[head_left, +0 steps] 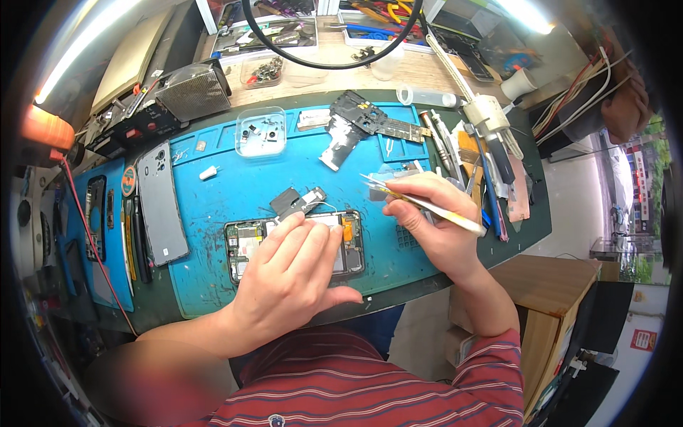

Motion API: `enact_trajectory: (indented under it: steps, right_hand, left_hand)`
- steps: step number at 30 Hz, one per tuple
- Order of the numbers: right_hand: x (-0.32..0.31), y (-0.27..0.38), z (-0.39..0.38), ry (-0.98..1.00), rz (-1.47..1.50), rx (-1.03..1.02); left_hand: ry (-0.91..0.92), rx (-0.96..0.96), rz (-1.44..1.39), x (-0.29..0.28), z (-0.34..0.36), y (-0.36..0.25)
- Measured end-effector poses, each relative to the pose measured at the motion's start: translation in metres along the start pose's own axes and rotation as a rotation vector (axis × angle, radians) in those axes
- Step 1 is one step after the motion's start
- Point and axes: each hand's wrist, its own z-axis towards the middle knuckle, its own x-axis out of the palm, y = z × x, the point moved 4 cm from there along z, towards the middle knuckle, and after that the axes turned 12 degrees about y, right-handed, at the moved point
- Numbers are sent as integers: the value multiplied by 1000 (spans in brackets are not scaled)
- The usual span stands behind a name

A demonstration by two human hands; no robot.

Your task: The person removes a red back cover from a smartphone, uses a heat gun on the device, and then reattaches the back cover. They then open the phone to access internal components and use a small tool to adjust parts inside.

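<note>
An opened smartphone (353,260) lies on the blue work mat (213,285), its inner boards and an orange flex piece showing. My left hand (288,274) rests flat over the middle of it, fingers stretched out and thumb apart, hiding much of the inside. At the phone's far edge, just beyond my fingertips, a dark cover piece (286,204) sits with a thin white cable by it. My right hand (445,231) is closed around a pair of tweezers (425,205). Their tips point left above the mat, apart from the phone.
Beyond the phone stand a clear box of small parts (260,133) and black phone boards (359,117). A grey phone back (162,203) lies at left. Screwdrivers and brushes (448,146) crowd the right side. A black cable loop (331,65) hangs at the top.
</note>
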Motion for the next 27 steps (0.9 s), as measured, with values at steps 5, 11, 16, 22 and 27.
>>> enact_trajectory:
  steps: [5,11,16,22,27]
  right_hand:
    - [14,1,0,103,-224,-115]
    - [22,2,-1,182,-346,-234]
    - [22,1,-5,200,-424,-269]
    - [23,3,-9,271,-489,-251]
    - [22,1,-6,200,-461,-280]
  left_hand:
    - [-7,29,0,-4,0,-1]
    - [1,34,6,-1,6,1]
    - [-5,30,15,-2,6,1]
    - [-35,32,-35,-3,5,3]
    - [-51,-272,-763,-14,1,33]
